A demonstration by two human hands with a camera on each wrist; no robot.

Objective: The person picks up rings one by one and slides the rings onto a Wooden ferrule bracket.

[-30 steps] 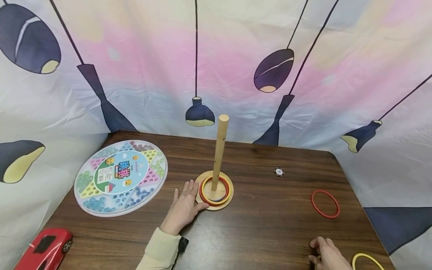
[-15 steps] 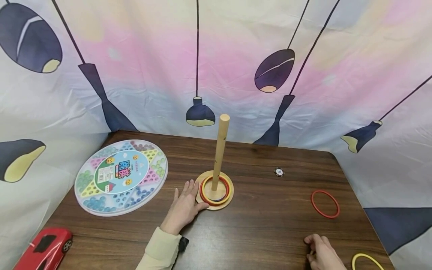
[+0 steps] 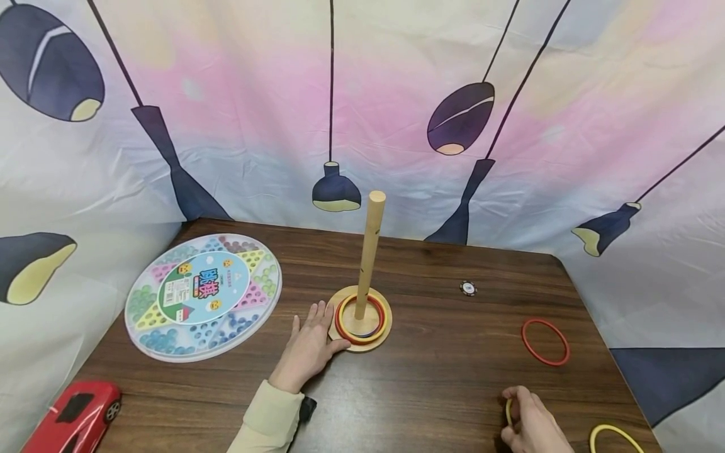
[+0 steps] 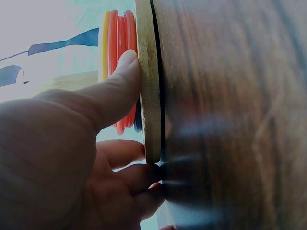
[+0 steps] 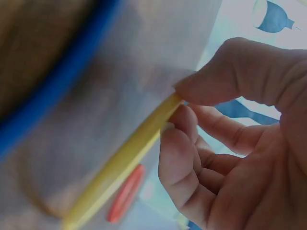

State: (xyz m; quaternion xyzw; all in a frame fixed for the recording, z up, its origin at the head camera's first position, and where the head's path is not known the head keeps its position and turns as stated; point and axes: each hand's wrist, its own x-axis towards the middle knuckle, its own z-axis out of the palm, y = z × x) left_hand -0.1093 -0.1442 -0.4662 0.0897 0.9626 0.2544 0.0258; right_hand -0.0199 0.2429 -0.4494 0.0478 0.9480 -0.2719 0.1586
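Note:
A wooden ring-toss stand (image 3: 369, 264) stands upright mid-table. Yellow and red rings (image 3: 338, 328) lie stacked round the foot of its peg, with a dark one lowest in the left wrist view. My left hand (image 3: 308, 352) grips the edge of the round base (image 4: 149, 110), thumb on the near side and fingers along the left. To the right, my right hand (image 3: 535, 423) pinches a yellow ring (image 5: 127, 158) between thumb and fingers. In the head view most of that ring is hidden by the hand.
A red ring (image 3: 545, 341), a second yellow ring (image 3: 613, 429) and a poker chip (image 3: 467, 287) lie at the right. A blue ring (image 5: 62, 79) shows close in the right wrist view. At left are a Chinese checkers set (image 3: 204, 299) and a red toy car (image 3: 76, 415).
My right hand has moved left and slightly away from me, and the yellow ring between its fingers now shows in the head view. My left hand stays on the base.

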